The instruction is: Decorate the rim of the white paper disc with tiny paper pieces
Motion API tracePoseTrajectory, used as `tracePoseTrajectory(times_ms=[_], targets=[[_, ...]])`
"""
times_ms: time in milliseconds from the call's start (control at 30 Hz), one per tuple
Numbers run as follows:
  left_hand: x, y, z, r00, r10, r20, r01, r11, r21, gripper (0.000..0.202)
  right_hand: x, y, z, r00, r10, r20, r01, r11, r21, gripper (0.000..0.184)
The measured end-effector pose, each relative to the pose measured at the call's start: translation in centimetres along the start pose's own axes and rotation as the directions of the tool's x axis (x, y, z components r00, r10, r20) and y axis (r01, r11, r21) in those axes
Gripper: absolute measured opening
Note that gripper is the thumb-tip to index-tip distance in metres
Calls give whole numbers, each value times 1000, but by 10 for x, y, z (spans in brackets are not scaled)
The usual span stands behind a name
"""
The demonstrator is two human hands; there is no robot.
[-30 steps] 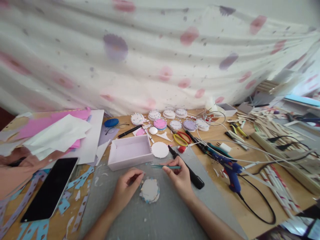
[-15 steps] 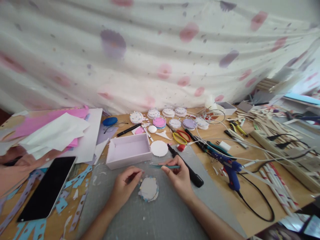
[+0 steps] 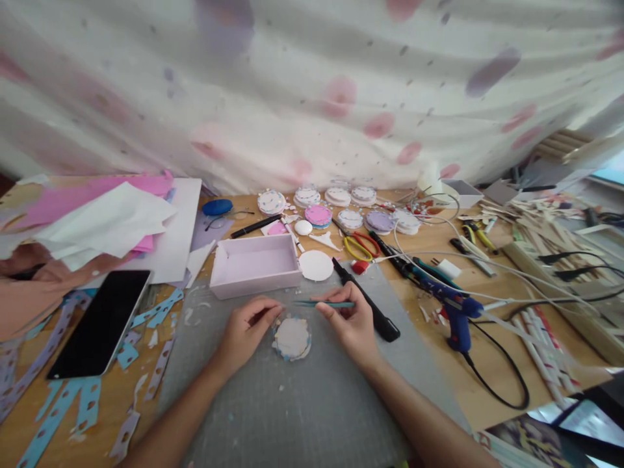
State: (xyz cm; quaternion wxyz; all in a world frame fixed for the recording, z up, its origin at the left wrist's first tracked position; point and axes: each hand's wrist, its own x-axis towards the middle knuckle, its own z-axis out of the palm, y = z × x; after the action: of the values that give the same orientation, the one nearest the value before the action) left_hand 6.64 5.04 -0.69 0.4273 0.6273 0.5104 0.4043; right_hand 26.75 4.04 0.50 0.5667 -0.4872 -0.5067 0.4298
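Note:
A small round white disc with a blue-trimmed edge (image 3: 292, 338) lies on a grey cutting mat (image 3: 302, 403). My left hand (image 3: 246, 331) rests just left of the disc, fingers curled, fingertips near its rim; what they pinch, if anything, I cannot make out. My right hand (image 3: 351, 325) sits just right of the disc and pinches a thin teal tool (image 3: 322, 303) that points left. A black marker (image 3: 365, 300) lies beside my right hand.
A pale lilac open box (image 3: 256, 268) and a white disc (image 3: 316, 265) lie beyond the mat. A phone (image 3: 100, 323) and paper sheets (image 3: 107, 234) are left. Decorated discs (image 3: 336, 208), scissors (image 3: 358, 246), a blue glue gun (image 3: 451, 309), cables and sticks fill the right.
The camera has tilted down and drifted a little, so the table sits higher in view. Both hands stay beside the disc, almost unmoved.

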Motion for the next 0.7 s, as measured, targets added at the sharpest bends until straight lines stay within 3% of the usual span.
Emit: tracePoseTrajectory(times_ms=[700], targets=[[0, 2, 0, 995, 68, 71, -69, 998, 10, 19, 0, 0, 0, 998, 66, 9, -66, 998, -6, 31]])
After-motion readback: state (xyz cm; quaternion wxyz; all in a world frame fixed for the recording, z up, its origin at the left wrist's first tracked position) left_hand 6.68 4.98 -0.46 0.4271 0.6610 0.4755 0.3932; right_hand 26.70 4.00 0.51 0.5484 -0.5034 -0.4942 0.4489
